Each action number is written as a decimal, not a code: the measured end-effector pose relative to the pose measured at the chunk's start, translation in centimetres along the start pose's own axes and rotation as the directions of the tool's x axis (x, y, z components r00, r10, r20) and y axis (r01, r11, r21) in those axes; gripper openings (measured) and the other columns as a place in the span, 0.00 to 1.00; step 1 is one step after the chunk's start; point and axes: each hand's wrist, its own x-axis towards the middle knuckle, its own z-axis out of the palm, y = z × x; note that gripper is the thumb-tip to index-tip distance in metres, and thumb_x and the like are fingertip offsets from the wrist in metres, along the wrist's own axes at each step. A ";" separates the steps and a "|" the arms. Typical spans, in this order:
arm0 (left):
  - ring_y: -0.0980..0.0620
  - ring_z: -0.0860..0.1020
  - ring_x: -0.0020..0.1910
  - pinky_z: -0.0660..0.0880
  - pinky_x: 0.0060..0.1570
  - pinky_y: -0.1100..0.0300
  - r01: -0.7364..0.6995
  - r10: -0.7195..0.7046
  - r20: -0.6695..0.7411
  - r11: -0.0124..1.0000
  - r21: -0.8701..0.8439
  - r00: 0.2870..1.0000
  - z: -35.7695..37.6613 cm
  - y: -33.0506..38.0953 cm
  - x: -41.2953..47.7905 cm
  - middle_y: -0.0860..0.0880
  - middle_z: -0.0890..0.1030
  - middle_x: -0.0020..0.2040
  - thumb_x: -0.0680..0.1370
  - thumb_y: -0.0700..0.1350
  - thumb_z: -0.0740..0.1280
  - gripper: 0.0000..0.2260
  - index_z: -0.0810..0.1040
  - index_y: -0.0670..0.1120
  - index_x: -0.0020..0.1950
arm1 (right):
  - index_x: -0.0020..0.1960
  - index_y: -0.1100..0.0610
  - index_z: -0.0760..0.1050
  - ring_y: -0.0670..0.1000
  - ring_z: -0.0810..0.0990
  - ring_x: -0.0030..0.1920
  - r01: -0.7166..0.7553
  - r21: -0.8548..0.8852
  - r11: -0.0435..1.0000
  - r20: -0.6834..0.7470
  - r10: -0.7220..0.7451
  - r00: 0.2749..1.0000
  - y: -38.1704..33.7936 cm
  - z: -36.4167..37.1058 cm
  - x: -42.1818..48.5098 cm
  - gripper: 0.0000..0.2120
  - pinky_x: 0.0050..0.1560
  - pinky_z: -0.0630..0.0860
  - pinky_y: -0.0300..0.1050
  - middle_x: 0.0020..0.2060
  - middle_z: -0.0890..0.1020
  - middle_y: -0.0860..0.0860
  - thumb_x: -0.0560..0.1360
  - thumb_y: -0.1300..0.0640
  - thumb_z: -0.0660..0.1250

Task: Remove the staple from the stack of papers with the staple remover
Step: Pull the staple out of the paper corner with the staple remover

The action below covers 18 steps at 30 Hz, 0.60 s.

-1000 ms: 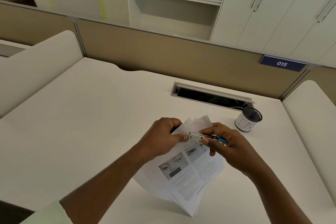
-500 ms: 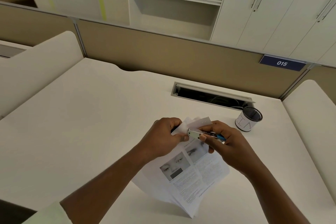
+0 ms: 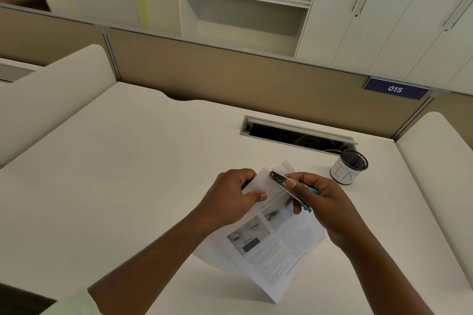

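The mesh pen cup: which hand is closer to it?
Right. The right hand is just left of the cup; the left hand lies farther left, gripping the papers.

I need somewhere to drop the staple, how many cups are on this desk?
1: the mesh cup stands far right on the desk, near the cable slot, beyond the right hand. The held papers cover some desk.

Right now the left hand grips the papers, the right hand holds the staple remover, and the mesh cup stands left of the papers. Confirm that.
Wrong on the cup: in the head view the mesh cup stands right of the papers. The rest holds: the left hand grips the papers, the right hand holds the staple remover.
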 end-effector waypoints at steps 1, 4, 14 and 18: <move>0.54 0.83 0.42 0.82 0.41 0.61 0.004 -0.004 -0.011 1.000 0.002 1.000 0.0 0.0 0.0 0.54 0.85 0.45 0.77 0.50 0.72 0.07 0.82 0.49 0.50 | 0.52 0.51 0.84 0.47 0.79 0.33 -0.006 0.014 1.000 0.002 0.005 1.000 0.1 -0.1 0.0 0.15 0.46 0.76 0.44 0.33 0.84 0.52 0.73 0.44 0.67; 0.53 0.83 0.41 0.81 0.41 0.59 0.011 -0.010 -0.051 1.000 0.019 0.999 -0.3 -0.1 0.0 0.53 0.85 0.43 0.77 0.50 0.72 0.06 0.80 0.48 0.47 | 0.52 0.52 0.84 0.48 0.79 0.33 -0.018 0.039 0.999 -0.003 0.018 1.000 0.2 -0.3 0.0 0.14 0.47 0.76 0.43 0.32 0.84 0.52 0.74 0.46 0.66; 0.56 0.82 0.40 0.75 0.35 0.68 -0.009 0.009 -0.039 1.000 0.012 0.999 -0.1 0.3 0.3 0.56 0.84 0.43 0.77 0.50 0.70 0.05 0.80 0.50 0.49 | 0.54 0.50 0.83 0.44 0.81 0.35 0.024 -0.012 1.000 0.012 -0.023 1.000 0.2 -0.3 -0.5 0.15 0.43 0.78 0.33 0.32 0.84 0.48 0.73 0.45 0.66; 0.58 0.77 0.32 0.72 0.31 0.68 -0.028 0.030 -0.089 0.999 0.017 0.996 0.0 0.4 0.5 0.54 0.81 0.37 0.76 0.48 0.70 0.04 0.79 0.49 0.45 | 0.53 0.49 0.83 0.47 0.82 0.36 0.088 -0.047 0.995 0.014 -0.087 0.996 0.1 -0.2 -0.7 0.12 0.45 0.79 0.35 0.35 0.84 0.48 0.74 0.46 0.66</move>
